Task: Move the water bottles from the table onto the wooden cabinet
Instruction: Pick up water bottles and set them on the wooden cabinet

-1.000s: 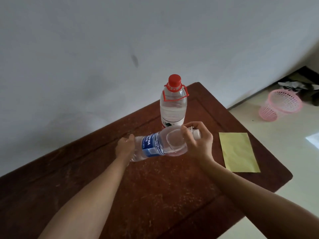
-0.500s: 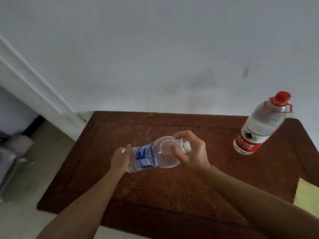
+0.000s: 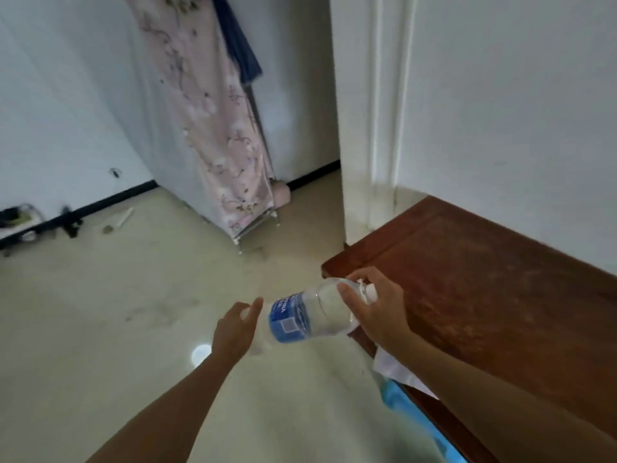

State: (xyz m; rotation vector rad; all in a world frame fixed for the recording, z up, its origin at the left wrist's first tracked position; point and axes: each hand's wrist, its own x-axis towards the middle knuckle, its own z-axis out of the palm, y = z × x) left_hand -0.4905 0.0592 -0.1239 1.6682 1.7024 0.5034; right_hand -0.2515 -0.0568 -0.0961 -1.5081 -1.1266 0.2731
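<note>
- We hold one water bottle [image 3: 310,315] on its side in the lower middle of the frame, off the near left corner of the wooden table [image 3: 500,295] and mostly above the pale floor [image 3: 117,329].
- Our right hand [image 3: 380,312] is wrapped round the bottle's neck and shoulder: the thumb lies across the clear plastic facing us, and the white cap [image 3: 370,291] pokes out past the fingers, towards the right of the frame.
- Our left hand [image 3: 235,329] cups the bottle's base, with the thumb up against the side and the fingers curling behind the bottom, so the bottle spans the gap between the two hands.
- The blue label [image 3: 288,317] sits between the grips, nearer the left hand, and the cap end rides a little higher than the base.
- The table fills the right of the frame against a white wall.
- A pink flowered fabric wardrobe [image 3: 217,128] stands in the upper middle.
- A blue and white item [image 3: 410,412], which we cannot make out, shows under our right forearm in the lower right.
</note>
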